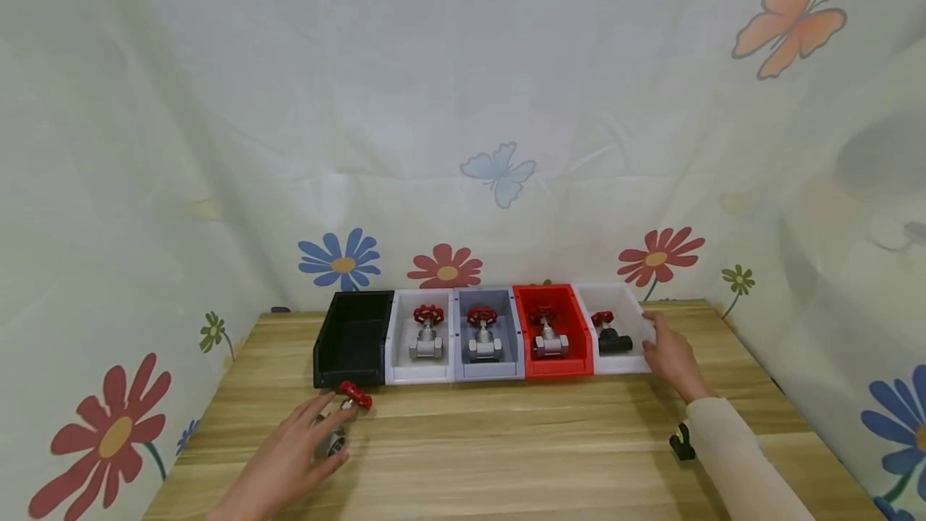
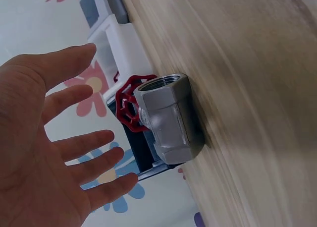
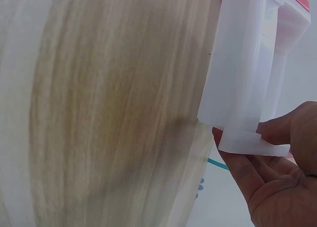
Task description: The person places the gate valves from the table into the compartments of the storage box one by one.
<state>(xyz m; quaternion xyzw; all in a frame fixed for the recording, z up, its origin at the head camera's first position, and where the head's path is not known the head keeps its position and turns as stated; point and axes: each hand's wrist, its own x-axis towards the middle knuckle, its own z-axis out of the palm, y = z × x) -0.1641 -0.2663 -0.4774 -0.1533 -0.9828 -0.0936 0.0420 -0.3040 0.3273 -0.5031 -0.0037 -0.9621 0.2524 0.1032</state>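
Observation:
My left hand [image 1: 297,449], fingers spread and apart from it in the left wrist view, is beside a metal gate valve [image 2: 173,120] with a red handwheel [image 1: 356,395]. That valve lies on the wooden table in front of the black bin [image 1: 354,336]. At the far right of the bin row, my right hand [image 1: 674,356] pinches the side wall of a white bin [image 3: 235,63], thumb inside and fingers outside. Inside this bin is a black-bodied valve [image 1: 615,342] with a red handle.
Between the black bin and the right white bin stand another white bin [image 1: 421,375], a grey-blue bin [image 1: 489,371] and a red bin [image 1: 559,367]. Each holds a metal valve with a red handwheel. A small black and yellow object [image 1: 682,442] lies beside my right sleeve. Patterned cloth surrounds the table.

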